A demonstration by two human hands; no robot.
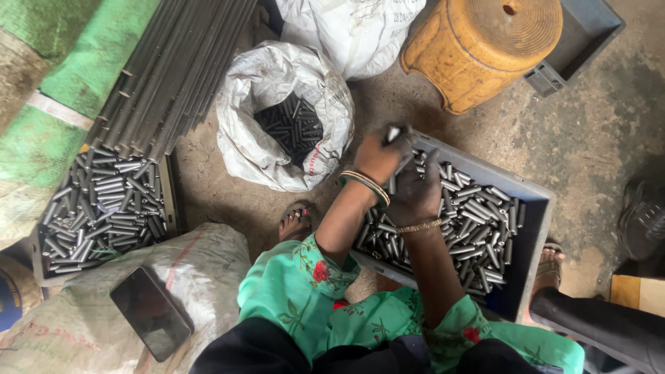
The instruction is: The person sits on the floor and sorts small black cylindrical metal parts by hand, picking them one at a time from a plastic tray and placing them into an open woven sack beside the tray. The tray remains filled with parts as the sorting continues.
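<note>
Over the grey tray (533, 201) at the four o'clock side of the white sack (246, 131), the left hand (377, 158) pinches one short steel pin (393, 131) by its shank, the right hand (414, 190) curled among loose pins (478, 221), probably hard, dense, slippery.

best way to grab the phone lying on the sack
Take the phone by its two long edges, coming straight down from above. It lies flat, screen up, on the soft sack, so the sides are free and the cloth gives under the fingertips for a pinch grip.
</note>
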